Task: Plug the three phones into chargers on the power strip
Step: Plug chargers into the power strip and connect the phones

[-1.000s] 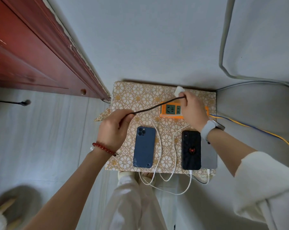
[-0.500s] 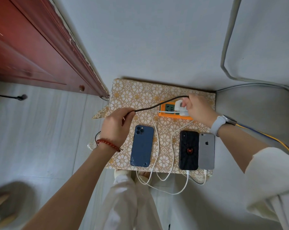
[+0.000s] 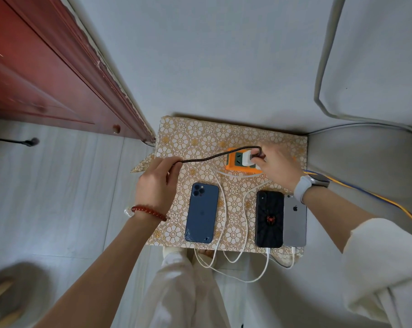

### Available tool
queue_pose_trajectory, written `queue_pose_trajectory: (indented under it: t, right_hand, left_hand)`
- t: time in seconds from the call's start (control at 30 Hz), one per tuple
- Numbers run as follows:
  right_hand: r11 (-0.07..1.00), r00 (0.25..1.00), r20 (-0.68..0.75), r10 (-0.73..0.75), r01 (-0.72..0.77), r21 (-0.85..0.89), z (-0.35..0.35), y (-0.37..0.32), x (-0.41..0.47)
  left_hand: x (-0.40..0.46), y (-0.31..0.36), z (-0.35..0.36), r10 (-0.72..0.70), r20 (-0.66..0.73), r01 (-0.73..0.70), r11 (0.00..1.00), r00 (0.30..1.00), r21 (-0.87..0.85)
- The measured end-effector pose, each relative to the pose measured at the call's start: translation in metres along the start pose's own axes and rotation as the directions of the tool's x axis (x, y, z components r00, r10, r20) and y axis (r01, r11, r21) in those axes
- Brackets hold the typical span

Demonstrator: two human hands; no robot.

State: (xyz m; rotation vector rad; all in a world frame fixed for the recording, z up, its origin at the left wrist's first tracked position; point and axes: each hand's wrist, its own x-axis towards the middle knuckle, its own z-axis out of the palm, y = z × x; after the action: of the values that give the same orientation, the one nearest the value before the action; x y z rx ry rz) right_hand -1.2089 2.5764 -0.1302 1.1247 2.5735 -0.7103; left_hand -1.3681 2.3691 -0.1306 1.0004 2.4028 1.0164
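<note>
An orange power strip (image 3: 235, 163) lies at the back of a floral-patterned table (image 3: 190, 136). My right hand (image 3: 277, 165) grips a white charger (image 3: 247, 158) that sits on the strip, with a dark braided cable (image 3: 214, 156) leaving it. My left hand (image 3: 156, 185) pinches that cable farther left, above the table. A blue phone (image 3: 201, 213) lies face down in the middle with no cable in it. A black phone with a red spider (image 3: 269, 218) and a silver phone (image 3: 295, 221) lie side by side at the right, each with a white cable (image 3: 244, 210) in its near end.
A red wooden door (image 3: 46, 74) stands at the left and a grey cushion edge (image 3: 365, 67) at the right. Blue and yellow wires (image 3: 375, 197) run off to the right. White cable loops hang over the table's near edge above my legs (image 3: 181, 292).
My right hand has brought the white charger down from above the table's back edge onto the orange strip. My left hand has kept its pinch on the dark cable.
</note>
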Motion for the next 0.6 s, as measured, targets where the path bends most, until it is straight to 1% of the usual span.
queue_pose_trajectory:
  t: [0.13,0.2,0.3,0.43,0.6]
  right_hand:
    - [0.990,0.994,-0.109,-0.015,0.000,-0.138,0.008,-0.003,-0.001]
    - [0.990,0.985,-0.173,0.000,-0.024,-0.139,0.013,-0.004,-0.003]
    - [0.995,0.966,-0.257,-0.006,-0.020,-0.097,0.020,-0.005,-0.003]
    - [0.995,0.955,-0.293,-0.038,0.009,-0.100,0.026,-0.004,-0.005]
    - [0.995,0.951,-0.308,-0.011,-0.020,-0.099,0.029,0.002,-0.008]
  left_hand:
    - [0.001,-0.004,-0.001,-0.002,-0.005,0.002,1.000,1.000,0.025]
    - [0.001,-0.006,-0.002,0.000,-0.008,0.000,0.999,1.000,0.036]
    - [0.003,-0.009,-0.003,-0.005,-0.023,0.007,0.999,1.000,0.047]
    - [0.006,-0.013,-0.003,-0.022,-0.030,0.023,0.999,0.999,0.038]
    - [0.008,-0.009,-0.005,0.014,0.016,-0.015,0.999,1.000,0.039]
